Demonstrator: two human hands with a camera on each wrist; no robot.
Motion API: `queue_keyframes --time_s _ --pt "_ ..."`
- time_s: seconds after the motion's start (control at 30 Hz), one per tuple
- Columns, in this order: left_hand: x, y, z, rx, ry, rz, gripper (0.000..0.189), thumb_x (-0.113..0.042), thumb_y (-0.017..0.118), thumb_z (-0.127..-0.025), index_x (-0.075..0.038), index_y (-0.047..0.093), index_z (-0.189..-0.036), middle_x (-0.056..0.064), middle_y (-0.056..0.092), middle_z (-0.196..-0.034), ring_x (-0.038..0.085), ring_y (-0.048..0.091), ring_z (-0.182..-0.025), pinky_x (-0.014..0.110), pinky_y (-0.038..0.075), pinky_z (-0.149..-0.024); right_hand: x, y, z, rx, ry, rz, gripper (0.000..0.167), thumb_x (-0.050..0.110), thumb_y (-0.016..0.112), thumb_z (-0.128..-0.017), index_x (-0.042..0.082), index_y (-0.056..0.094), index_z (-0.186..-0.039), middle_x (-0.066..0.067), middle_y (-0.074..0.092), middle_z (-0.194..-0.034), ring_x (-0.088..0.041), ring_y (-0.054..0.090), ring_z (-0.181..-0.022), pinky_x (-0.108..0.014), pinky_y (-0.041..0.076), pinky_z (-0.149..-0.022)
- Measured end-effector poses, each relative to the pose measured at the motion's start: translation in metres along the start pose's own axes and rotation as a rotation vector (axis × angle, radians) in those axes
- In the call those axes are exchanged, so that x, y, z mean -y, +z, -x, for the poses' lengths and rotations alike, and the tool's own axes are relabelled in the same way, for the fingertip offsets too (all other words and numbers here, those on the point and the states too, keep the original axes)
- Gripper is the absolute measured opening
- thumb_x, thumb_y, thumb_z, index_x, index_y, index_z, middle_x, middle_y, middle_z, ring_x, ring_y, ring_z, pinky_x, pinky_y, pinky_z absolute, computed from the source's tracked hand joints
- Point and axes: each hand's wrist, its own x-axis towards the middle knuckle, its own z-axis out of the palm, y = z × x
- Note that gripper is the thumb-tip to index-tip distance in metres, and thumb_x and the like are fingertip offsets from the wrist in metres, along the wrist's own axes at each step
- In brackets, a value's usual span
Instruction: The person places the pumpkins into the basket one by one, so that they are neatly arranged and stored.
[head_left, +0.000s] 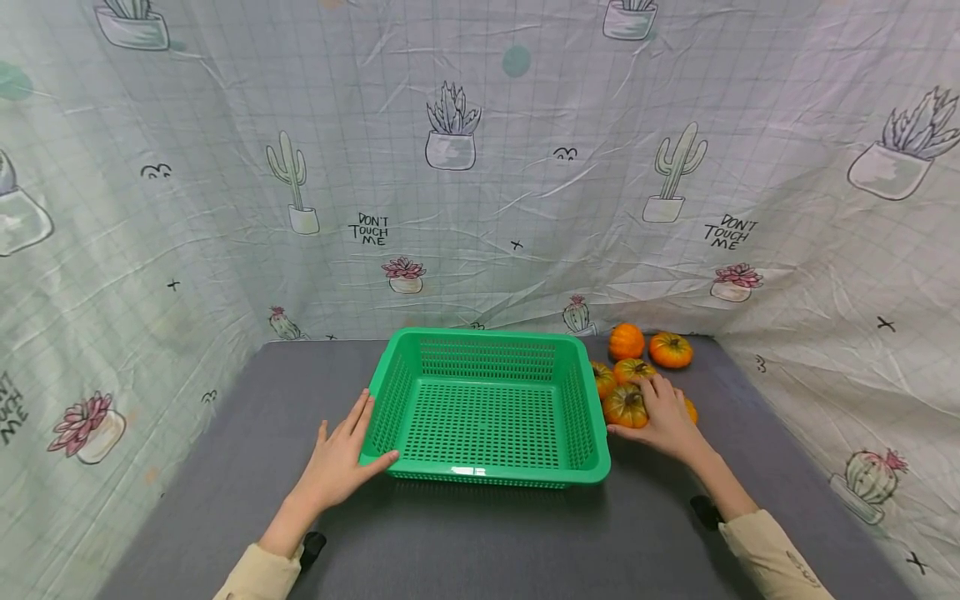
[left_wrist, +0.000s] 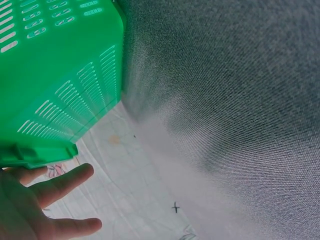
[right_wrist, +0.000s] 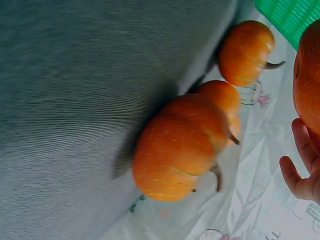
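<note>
A green plastic basket (head_left: 480,477) with slotted sides stands on the grey table, with nothing inside it. At its front left corner my left hand (head_left: 337,461) touches the rim, fingers and thumb spread out and straight. Just right of the basket, my right hand (head_left: 666,421) grips a small orange pumpkin (head_left: 624,407), with the thumb at its near side and the fingers over its far side. Part of this pumpkin (right_wrist: 307,85) also shows at the right edge of the right wrist view. Whether it touches the table is hard to tell.
Several other small pumpkins lie behind and beside my right hand, among them a round orange one (head_left: 626,342) and a flatter one (head_left: 671,350) at the back. A cloth (head_left: 480,250) printed with cacti hangs behind and along both sides of the table (head_left: 480,542).
</note>
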Motion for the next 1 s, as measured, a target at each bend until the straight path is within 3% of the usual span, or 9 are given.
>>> queue_keyframes --time_s 0.27,0.63,1.0 --pt "0.001 0.001 0.001 0.003 -0.002 -0.001 0.091 -0.059 0.053 -0.079 -0.008 0.015 -0.144 0.011 0.014 -0.15 0.036 0.04 -0.124 0.069 0.013 -0.095 0.011 -0.012 -0.012 -0.079 0.0 -0.093 0.069 0.042 0.077 -0.063 0.004 0.047 -0.113 -0.015 0.05 -0.104 -0.029 0.045 -0.095 -0.047 0.027 -0.077" --pt "0.002 0.0 0.002 0.005 0.002 -0.006 0.091 -0.058 0.053 -0.079 -0.008 0.015 -0.144 0.009 0.013 -0.151 0.035 0.039 -0.125 0.068 0.014 -0.095 0.031 -0.02 -0.028 -0.079 -0.036 -0.134 0.071 0.042 0.075 -0.066 0.006 0.046 -0.12 -0.013 0.052 -0.111 -0.028 0.045 -0.1 -0.046 0.026 -0.08" --pt "0.0 0.0 0.001 -0.004 0.016 -0.022 0.091 -0.058 0.052 -0.08 -0.007 0.013 -0.144 0.011 0.014 -0.15 0.035 0.041 -0.123 0.061 0.028 -0.092 0.045 -0.016 -0.042 -0.012 -0.113 -0.134 0.065 0.042 0.069 -0.072 0.008 0.048 -0.124 -0.011 0.053 -0.115 -0.025 0.043 -0.093 -0.045 0.027 -0.079"
